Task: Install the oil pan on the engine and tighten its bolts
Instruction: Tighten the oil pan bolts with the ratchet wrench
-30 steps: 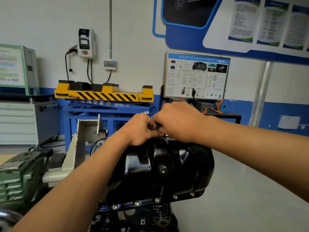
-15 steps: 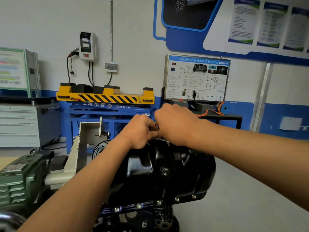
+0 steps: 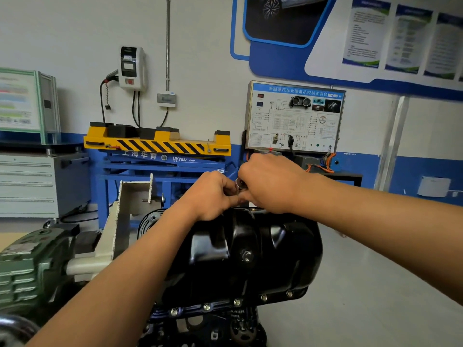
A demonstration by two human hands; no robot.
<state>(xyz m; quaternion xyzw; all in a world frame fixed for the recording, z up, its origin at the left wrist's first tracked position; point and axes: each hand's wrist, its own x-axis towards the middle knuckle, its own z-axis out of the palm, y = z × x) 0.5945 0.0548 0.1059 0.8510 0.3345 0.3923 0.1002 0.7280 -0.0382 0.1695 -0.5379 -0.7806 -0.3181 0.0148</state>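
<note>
The black oil pan sits on the engine. It is glossy and ribbed, with a drain plug on its side and 5 bolts along the near flange. At its far rim the right hand curls round a small silvery metal piece. The left hand is curled tight against it, its grip hidden. This bolt is best started square and turned lightly, to avoid cross-threading. A green gearbox stands to the left.
</note>
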